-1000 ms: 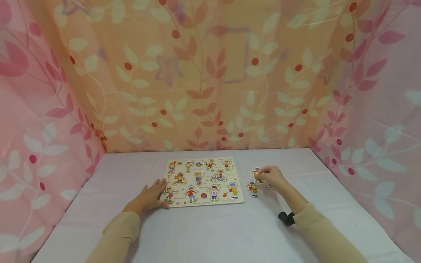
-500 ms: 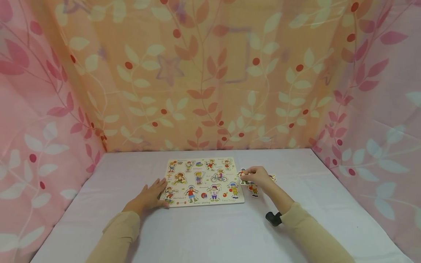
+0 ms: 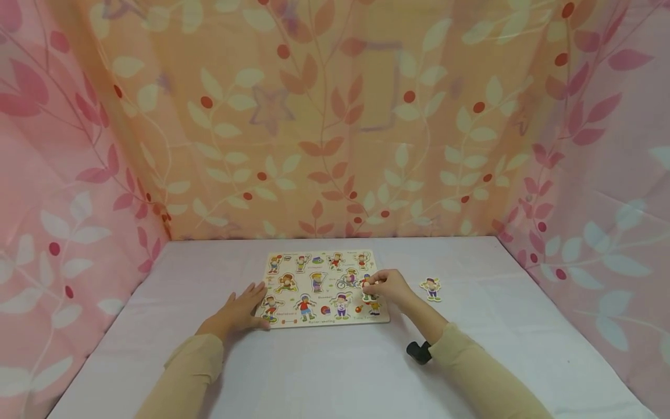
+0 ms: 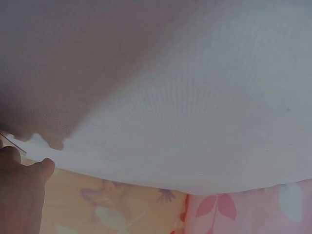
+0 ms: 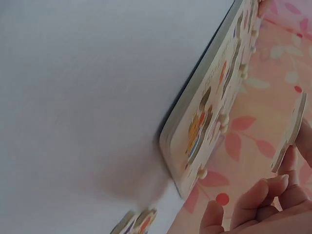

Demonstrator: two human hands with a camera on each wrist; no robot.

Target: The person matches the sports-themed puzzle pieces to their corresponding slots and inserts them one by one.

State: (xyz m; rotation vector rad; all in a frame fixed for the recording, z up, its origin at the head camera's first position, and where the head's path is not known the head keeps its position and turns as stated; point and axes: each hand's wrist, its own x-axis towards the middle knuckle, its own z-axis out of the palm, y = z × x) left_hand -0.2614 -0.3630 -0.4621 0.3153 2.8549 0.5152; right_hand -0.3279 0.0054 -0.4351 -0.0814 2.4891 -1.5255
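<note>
A wooden peg puzzle board [image 3: 309, 299] printed with child athletes lies on the white table. Against its left edge rests my left hand [image 3: 238, 308], fingers extended and spread; only part of that hand [image 4: 22, 180] shows in the left wrist view. Over the board's right side, my right hand [image 3: 389, 288] pinches a puzzle piece [image 3: 369, 288] of a child figure between thumb and fingers. From the right wrist view, this thin piece [image 5: 291, 134] is tilted and raised above the board [image 5: 170, 141]. The held piece hides part of the picture below.
A loose child-figure puzzle piece [image 3: 431, 289] lies on the table right of the board. Loose pieces [image 5: 134, 223] show at the bottom of the right wrist view. A black wrist-camera mount [image 3: 419, 352] is under the right sleeve. Floral cloth [image 3: 324, 145] walls the table's back and sides.
My right hand has carried the puzzle piece leftward from the loose pieces to over the board's right side. One loose piece is no longer visible in the head view. The left hand stays put.
</note>
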